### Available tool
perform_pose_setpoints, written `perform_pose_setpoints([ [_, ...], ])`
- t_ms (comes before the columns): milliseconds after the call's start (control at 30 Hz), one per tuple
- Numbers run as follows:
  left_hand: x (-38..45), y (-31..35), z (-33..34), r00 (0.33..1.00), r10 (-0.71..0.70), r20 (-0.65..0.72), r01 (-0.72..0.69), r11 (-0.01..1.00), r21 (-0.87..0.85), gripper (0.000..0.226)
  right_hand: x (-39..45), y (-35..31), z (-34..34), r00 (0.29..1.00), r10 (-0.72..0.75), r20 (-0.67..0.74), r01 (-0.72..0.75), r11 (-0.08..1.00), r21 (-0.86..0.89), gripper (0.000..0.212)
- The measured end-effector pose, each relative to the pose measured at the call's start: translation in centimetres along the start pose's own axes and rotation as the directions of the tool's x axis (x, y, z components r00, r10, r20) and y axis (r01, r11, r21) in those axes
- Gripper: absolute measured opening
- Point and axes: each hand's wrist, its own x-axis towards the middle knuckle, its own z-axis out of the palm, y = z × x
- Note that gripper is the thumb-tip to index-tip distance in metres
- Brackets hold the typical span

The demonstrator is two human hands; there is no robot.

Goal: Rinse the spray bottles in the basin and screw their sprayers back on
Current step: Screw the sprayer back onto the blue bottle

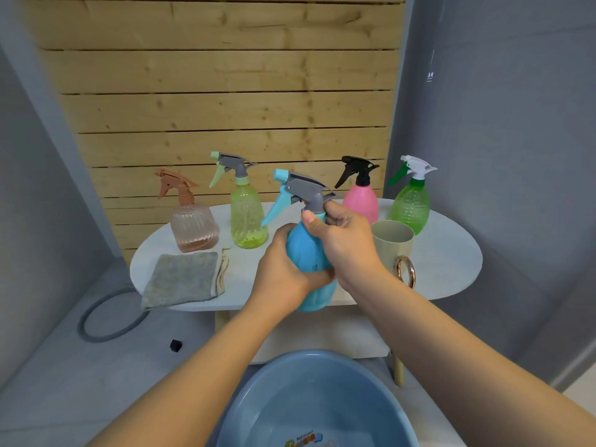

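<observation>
While the left hand (283, 269) grips the blue spray bottle (309, 269) mid-frame, the right hand (342, 240) pinching its collar should twist squarely, avoiding cross-threading.

Both my bare forearms reach forward and angle in toward each other, meeting in front of me. My left hand (283, 272) is wrapped round the body of the blue spray bottle (309, 269), fingers curled around its side. My right hand (342, 240) sits higher, thumb and fingers closed around the bottle's neck just under the sprayer (300, 191).
</observation>
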Motion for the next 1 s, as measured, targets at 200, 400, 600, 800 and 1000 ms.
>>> perform_pose_setpoints([
  [200, 2.2, -0.8, 0.0, 0.999, -0.025, -0.042, 0.026, 1.000, 0.004, 0.069, 1.5, 1.0, -0.4, 0.997, 0.065, 0.047, -0.058, 0.988, -0.140, 0.022],
  [400, 6.6, -2.0, -0.1, 0.994, -0.072, -0.084, 0.082, 0.990, 0.116, 0.083, 3.7, 3.3, -2.1, 0.938, 0.347, 0.013, -0.333, 0.910, -0.246, 0.038],
  [600, 10.9, -4.1, 0.7, 0.998, -0.061, -0.008, 0.062, 0.991, 0.118, 0.091, 7.1, 6.7, -2.7, 0.890, 0.455, -0.020, -0.454, 0.884, -0.112, 0.042],
  [800, 16.2, -6.5, 1.3, 0.997, -0.060, 0.050, 0.058, 0.998, 0.038, 0.079, 11.1, 11.5, -2.9, 0.882, 0.466, -0.064, -0.470, 0.880, -0.066, 0.041],
  [1000, 17.9, -8.0, 2.5, 0.998, -0.051, -0.031, 0.052, 0.998, 0.038, 0.079, 12.6, 13.1, -2.6, 0.896, 0.443, -0.039, -0.445, 0.895, -0.033, 0.046],
])
